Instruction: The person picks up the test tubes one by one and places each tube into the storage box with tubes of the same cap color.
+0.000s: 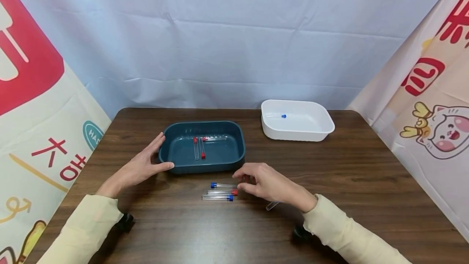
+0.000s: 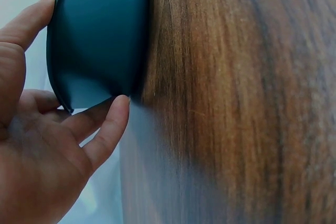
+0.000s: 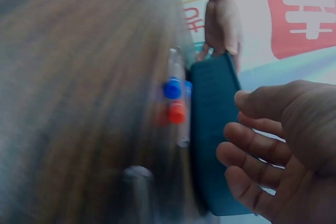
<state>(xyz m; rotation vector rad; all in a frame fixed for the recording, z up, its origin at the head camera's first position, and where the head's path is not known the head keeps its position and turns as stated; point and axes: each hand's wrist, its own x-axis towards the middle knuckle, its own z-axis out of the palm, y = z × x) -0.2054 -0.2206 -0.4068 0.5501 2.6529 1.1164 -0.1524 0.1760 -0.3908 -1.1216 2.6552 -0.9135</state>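
Note:
My left hand (image 1: 141,166) rests against the left end of a dark teal bin (image 1: 205,169), fingers spread; in the left wrist view the thumb touches its rim. Inside the bin lie 3 clear test tubes with red caps (image 1: 203,155). In front of it, two blue-capped test tubes (image 1: 218,198) and a red-capped test tube (image 1: 218,192) lie side by side on the table. Just to their right hovers my right hand (image 1: 265,182), loosely bent and holding nothing. Another clear tube (image 1: 272,205) lies partly hidden under the right forearm.
A white bin (image 1: 298,135) stands at the table's back right, with a blue-capped test tube (image 1: 283,116) inside. Behind the brown wooden table (image 1: 176,231) hangs a pale cloth (image 1: 234,52). Printed banners (image 1: 439,125) flank both sides.

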